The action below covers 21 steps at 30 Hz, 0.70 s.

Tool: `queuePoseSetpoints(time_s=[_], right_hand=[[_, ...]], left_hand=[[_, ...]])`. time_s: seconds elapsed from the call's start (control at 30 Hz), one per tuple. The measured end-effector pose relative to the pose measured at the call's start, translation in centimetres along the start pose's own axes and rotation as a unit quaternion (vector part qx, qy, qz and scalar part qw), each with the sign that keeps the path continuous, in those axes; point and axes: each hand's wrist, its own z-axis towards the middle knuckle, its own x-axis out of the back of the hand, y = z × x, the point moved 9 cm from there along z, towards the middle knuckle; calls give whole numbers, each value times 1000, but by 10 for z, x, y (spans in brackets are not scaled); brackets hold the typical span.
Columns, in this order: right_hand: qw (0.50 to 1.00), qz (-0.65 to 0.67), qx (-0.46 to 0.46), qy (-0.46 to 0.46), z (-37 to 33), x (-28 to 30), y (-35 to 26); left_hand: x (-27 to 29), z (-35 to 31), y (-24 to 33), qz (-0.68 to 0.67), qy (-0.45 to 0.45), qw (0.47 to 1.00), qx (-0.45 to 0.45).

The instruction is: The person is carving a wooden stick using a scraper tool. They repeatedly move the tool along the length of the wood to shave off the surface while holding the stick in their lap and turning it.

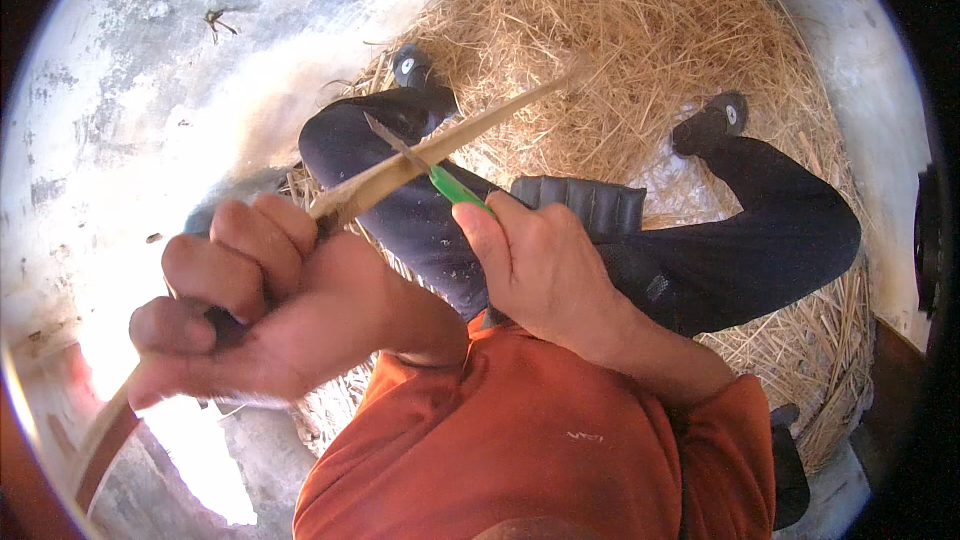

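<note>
My left hand is closed around a long tan bamboo strip. From the fist, the strip slants up and away to the right, and a curved length also shows below the hand at the lower left. In my right hand is a knife with a green handle; my thumb lies along the handle. The knife's narrow blade crosses the strip a little beyond my left fist, pointing up and left. Blade and strip appear to touch, though the exact contact cannot be made out.
My legs in dark trousers are bent apart on both sides. Between and beyond my feet spreads a thick heap of straw-coloured shavings. A black padded cushion lies between my thighs. A stained whitish wall stands at the left.
</note>
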Motion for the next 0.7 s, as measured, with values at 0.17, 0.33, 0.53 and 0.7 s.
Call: queuePoseSetpoints(time_s=[0.17, 0.33, 0.53, 0.7], right_hand=[[1000, 12, 4, 10, -11, -5, -8], [999, -35, -40, 2, -6, 5, -3], [996, -73, -43, 34, 8, 5, 41], [997, -43, -10, 63, 3, 11, 20]], left_hand=[[-1, -6, 8, 48, 6, 999, -11], [-6, 1, -1, -77, -32, 996, 9], [-13, -6, 6, -44, -40, 998, 16], [-19, -5, 3, -5, -26, 1000, 9]])
